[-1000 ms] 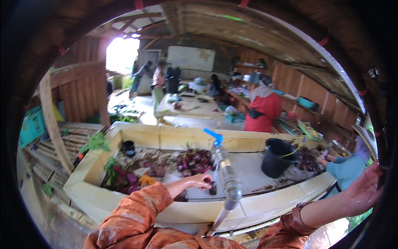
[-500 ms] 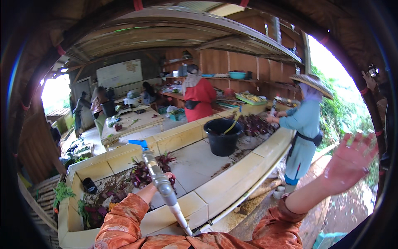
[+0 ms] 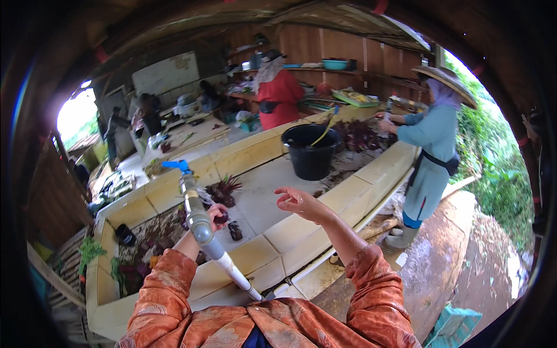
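Behind the upright grey pipe with its blue-handled tap (image 3: 177,166), my left hand (image 3: 214,213) is closed round a dark purple beet (image 3: 221,218), partly hidden by the fingers. My right hand (image 3: 301,204) hangs over the basin's near side, its fingers loosely bent and apart, with nothing in them. A small dark block-like object (image 3: 235,230), its kind unclear, lies on the tiles beside my left hand. More dark red beets with stems (image 3: 225,188) lie past the tap. Leaves and scraps (image 3: 152,238) cover the basin's left end.
The long yellow-tiled basin (image 3: 270,246) holds a black bucket (image 3: 311,153) and a heap of dark red beets (image 3: 354,134). At its far right a person in a straw hat (image 3: 438,136) works at another tap. A person in red (image 3: 279,93) stands beyond. A teal crate (image 3: 455,326) sits lower right.
My right hand has swung from the far right in over the basin's near side. My left hand has shifted slightly left and up, and the beet in it now shows. The view has tilted down.
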Demonstrator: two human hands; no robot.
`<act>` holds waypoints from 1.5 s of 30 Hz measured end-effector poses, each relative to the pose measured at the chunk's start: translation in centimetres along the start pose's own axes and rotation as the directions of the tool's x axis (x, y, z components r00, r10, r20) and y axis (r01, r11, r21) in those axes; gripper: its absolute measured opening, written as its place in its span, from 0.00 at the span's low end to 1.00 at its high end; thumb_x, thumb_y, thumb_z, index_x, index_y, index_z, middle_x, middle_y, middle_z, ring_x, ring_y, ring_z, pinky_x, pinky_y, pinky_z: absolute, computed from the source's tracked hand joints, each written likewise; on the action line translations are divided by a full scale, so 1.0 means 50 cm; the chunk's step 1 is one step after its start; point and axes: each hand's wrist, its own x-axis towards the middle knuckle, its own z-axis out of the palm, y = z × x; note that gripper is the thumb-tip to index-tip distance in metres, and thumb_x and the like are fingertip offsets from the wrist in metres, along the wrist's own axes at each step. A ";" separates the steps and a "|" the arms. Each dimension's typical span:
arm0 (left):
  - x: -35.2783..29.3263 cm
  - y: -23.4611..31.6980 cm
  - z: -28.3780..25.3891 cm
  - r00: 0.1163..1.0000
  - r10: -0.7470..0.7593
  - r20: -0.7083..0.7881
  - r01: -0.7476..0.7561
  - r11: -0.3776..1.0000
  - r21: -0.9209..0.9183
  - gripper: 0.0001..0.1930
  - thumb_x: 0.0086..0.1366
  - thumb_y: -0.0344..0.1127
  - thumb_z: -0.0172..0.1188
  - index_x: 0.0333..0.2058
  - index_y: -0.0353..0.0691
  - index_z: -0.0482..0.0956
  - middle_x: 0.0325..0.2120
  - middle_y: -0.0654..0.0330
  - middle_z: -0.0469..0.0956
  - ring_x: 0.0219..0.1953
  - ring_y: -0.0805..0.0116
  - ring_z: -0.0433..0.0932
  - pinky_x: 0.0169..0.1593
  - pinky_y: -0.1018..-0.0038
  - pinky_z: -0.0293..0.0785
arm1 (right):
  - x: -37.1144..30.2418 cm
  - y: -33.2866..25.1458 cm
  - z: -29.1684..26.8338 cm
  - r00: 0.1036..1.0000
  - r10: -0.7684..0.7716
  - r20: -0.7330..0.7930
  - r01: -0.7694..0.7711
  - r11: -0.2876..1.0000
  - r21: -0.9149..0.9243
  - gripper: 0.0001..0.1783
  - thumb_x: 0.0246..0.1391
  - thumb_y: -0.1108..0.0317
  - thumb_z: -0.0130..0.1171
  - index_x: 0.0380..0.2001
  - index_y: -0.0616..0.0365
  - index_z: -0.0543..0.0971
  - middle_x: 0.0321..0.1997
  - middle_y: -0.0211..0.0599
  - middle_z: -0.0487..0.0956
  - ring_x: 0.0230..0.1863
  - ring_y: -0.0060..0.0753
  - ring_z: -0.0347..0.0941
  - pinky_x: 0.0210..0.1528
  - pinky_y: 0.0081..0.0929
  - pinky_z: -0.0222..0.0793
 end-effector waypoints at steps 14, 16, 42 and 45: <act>-0.029 0.009 0.054 0.955 0.273 0.113 -0.290 0.938 0.188 0.19 0.55 0.35 0.62 0.43 0.44 0.64 0.27 0.64 0.72 0.24 0.76 0.73 0.26 0.82 0.69 | 0.310 0.140 0.218 0.945 -0.164 0.283 0.260 0.903 -0.343 0.17 0.50 0.63 0.56 0.43 0.57 0.75 0.40 0.38 0.74 0.38 0.31 0.72 0.41 0.26 0.68; -0.033 0.007 0.059 0.995 0.101 0.024 -0.095 0.982 -0.165 0.15 0.57 0.33 0.58 0.43 0.40 0.72 0.36 0.67 0.73 0.38 0.80 0.70 0.39 0.82 0.70 | 0.336 0.169 0.241 0.917 -0.252 0.307 0.394 0.680 -0.619 0.15 0.47 0.61 0.58 0.39 0.53 0.79 0.38 0.40 0.74 0.40 0.40 0.71 0.43 0.31 0.68; -0.028 -0.031 0.019 0.918 0.213 -0.335 0.175 0.540 0.823 0.26 0.42 0.51 0.63 0.36 0.39 0.72 0.30 0.50 0.77 0.37 0.51 0.76 0.39 0.60 0.71 | 0.359 0.174 0.281 0.932 0.010 0.362 0.224 0.770 -0.598 0.12 0.41 0.63 0.58 0.29 0.57 0.76 0.27 0.41 0.77 0.30 0.39 0.74 0.33 0.31 0.68; -0.028 -0.025 0.020 0.888 0.247 -0.388 0.177 0.594 0.785 0.26 0.43 0.51 0.63 0.36 0.38 0.72 0.29 0.49 0.77 0.34 0.52 0.77 0.37 0.60 0.72 | 0.356 0.210 0.258 0.917 0.027 0.398 0.261 0.714 -0.650 0.16 0.42 0.57 0.59 0.32 0.56 0.76 0.28 0.41 0.78 0.33 0.40 0.75 0.35 0.31 0.69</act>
